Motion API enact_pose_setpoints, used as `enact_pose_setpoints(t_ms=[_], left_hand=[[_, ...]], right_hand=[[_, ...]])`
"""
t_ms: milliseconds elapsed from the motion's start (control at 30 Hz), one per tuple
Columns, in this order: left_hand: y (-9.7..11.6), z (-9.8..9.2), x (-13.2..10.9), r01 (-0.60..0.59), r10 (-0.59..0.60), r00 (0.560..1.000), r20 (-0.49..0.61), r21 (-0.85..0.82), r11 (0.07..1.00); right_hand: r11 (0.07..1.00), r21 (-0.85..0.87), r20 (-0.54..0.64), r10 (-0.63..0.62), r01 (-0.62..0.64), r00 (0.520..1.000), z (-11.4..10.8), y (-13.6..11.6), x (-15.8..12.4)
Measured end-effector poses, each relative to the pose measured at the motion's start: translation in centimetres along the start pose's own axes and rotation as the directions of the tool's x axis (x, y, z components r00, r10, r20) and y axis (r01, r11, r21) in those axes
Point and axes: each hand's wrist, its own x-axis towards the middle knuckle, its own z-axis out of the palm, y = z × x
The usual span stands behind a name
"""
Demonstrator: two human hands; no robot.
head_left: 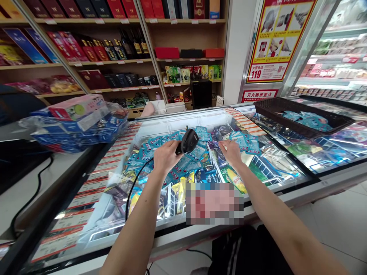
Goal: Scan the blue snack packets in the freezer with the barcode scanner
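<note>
My left hand (167,156) is wrapped round the handle of a black barcode scanner (189,141), whose cable hangs down past my left forearm. Under the scanner, many small teal packets (149,151) are spread over the glass top of a chest freezer (100,229). My right hand (231,152) is closed in a pinch above the glass, beside a smaller group of teal packets (250,144). What its fingertips hold, if anything, is too small to make out.
A black plastic basket (275,114) with more teal packets stands on the freezer at right. Boxes in clear plastic wrap (77,126) are stacked at left. Through the glass I see bagged ice creams (236,179) and white wire dividers (215,162). Stocked shelves (114,61) line the back.
</note>
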Motion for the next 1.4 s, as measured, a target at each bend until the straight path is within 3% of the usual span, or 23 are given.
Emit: enact_pose_setpoints(t_ms=[133,267,433,600,700,800,867,933,1000,1233,1400], left_hand=[[-0.4,0.0,-0.1,0.039,-0.039,0.999,-0.023,0.015,0.999],[-0.3,0.6,-0.7,0.049,-0.049,0.999,-0.008,0.019,0.999],[0.1,1.2,-0.7,0.032,-0.032,0.999,-0.012,-0.012,0.999],[0.4,1.2,-0.6,0.009,-0.009,1.0,-0.002,-0.023,1.0],[0.6,1.2,-0.6,0.009,-0.009,1.0,0.01,-0.031,0.999],[0.8,1.1,-0.6,0.006,-0.005,1.0,0.029,-0.037,0.999],[0.9,1.0,-0.6,0.007,-0.005,0.999,0.036,-0.037,0.999],[1.0,1.0,-0.6,0.008,-0.007,0.999,0.036,-0.033,0.999],[1.1,1.0,-0.5,0.002,-0.001,0.999,0.036,-0.028,1.0],[1.2,1.2,-0.8,-0.039,0.04,0.999,0.029,-0.026,0.999],[1.5,1.1,-1.0,-0.052,0.053,0.998,0.039,-0.042,0.998]], right_hand=[[0.993,0.067,0.132,-0.1,0.092,0.986,1.7,-1.8,-0.1],[0.999,-0.05,0.169,0.005,0.003,0.986,2.1,-3.7,-0.2],[0.991,-0.121,0.178,-0.028,0.05,0.984,2.1,-5.4,-0.4],[0.998,-0.049,0.228,0.043,-0.032,0.973,2.3,-4.9,0.1],[0.982,0.114,0.243,0.121,-0.152,0.963,2.5,-3.8,0.9],[0.847,0.459,0.215,0.184,-0.266,0.959,2.5,-2.7,1.3],[0.726,0.642,0.15,0.197,-0.247,0.969,2.4,-2.1,1.2],[0.664,0.723,0.076,0.2,-0.192,0.977,2.0,-1.6,0.8],[0.67,0.723,0.042,0.203,-0.17,0.978,1.5,-1.3,0.4],[0.817,0.556,-0.072,0.229,-0.152,0.971,1.1,-0.7,0.2],[0.839,0.536,-0.136,0.194,-0.093,0.971,1.1,-0.7,0.2]])
